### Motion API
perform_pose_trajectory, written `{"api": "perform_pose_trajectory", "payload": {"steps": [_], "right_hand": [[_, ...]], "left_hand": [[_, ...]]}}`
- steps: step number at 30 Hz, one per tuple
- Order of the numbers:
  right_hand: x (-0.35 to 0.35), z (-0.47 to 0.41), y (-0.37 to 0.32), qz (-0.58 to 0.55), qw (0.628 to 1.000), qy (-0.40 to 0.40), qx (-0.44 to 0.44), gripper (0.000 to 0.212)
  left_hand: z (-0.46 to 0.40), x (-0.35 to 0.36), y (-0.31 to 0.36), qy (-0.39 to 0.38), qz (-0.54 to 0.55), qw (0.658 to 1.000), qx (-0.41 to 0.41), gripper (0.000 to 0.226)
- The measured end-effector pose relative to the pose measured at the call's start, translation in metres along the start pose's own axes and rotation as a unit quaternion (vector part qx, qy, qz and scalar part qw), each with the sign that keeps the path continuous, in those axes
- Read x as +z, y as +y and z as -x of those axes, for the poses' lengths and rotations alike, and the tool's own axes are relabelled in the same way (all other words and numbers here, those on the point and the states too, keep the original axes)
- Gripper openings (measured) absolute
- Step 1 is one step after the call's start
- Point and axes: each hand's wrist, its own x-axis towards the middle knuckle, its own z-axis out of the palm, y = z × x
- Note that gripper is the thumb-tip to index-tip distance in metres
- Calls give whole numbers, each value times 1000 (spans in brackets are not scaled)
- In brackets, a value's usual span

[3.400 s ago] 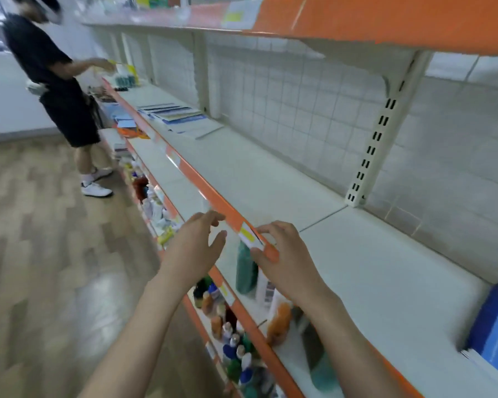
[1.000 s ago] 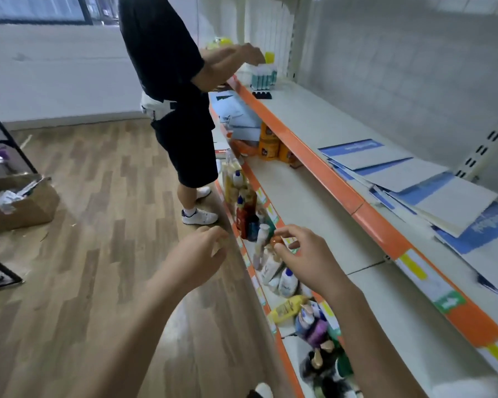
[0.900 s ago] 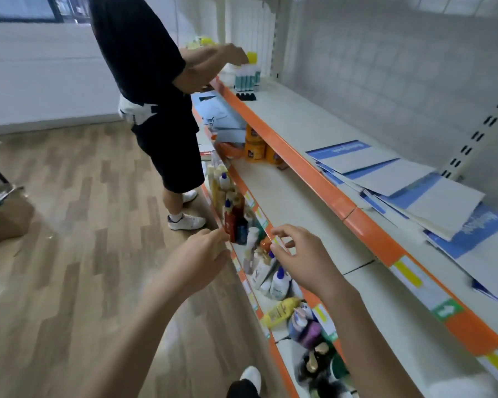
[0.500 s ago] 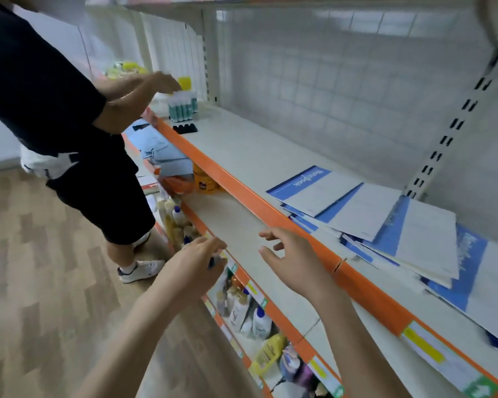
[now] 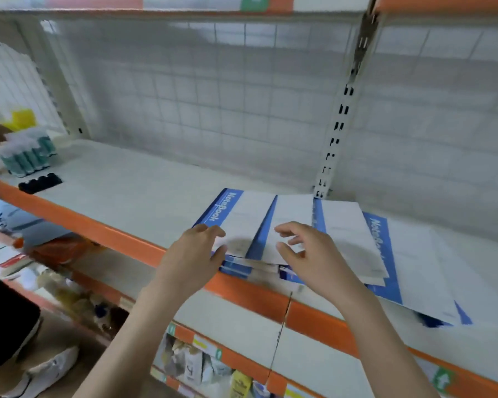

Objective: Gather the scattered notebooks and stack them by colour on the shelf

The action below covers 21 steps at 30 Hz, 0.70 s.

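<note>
Several blue-and-white notebooks (image 5: 342, 231) lie fanned and overlapping on the white shelf (image 5: 127, 191) with its orange front edge. The leftmost notebook (image 5: 236, 216) shows a blue spine strip printed "NoteBook". My left hand (image 5: 193, 254) hovers at the near left corner of that notebook, fingers loosely curved, holding nothing. My right hand (image 5: 308, 254) is over the middle of the pile with fingers spread and relaxed, just above the covers. Whether either hand touches the paper is unclear because of blur.
A pack of teal bottles (image 5: 26, 153) and a black tray (image 5: 39, 183) sit at the shelf's far left. Another person's shoe (image 5: 43, 374) and dark shorts are at lower left. The lower shelves (image 5: 207, 366) hold bottles and packets. A slotted upright (image 5: 339, 124) stands behind the notebooks.
The view has swung from the aisle and lower shelves up to the notebook shelf. Both hands have risen and reached forward to the left end of the notebook pile.
</note>
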Motion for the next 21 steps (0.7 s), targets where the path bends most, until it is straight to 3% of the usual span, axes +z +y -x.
{"api": "perform_pose_trajectory", "payload": {"steps": [3,9,14,18,21], "right_hand": [[-5,-5,8,21,999,20,30,26],[3,-30,10,34,994,32,97,24],[18,-54,7,61,988,30,137,24],[29,-64,4,111,981,39,154,25],[33,-67,2,118,979,51,159,26]], "left_hand": [[-32,8,-3,-11,-3,1000,4,40],[-82,15,-28,-84,-116,987,-77,65],[-106,23,-36,-140,-139,979,-57,85],[-122,24,-45,-148,-37,985,-81,82],[-131,21,-55,-148,54,984,-82,64]]}}
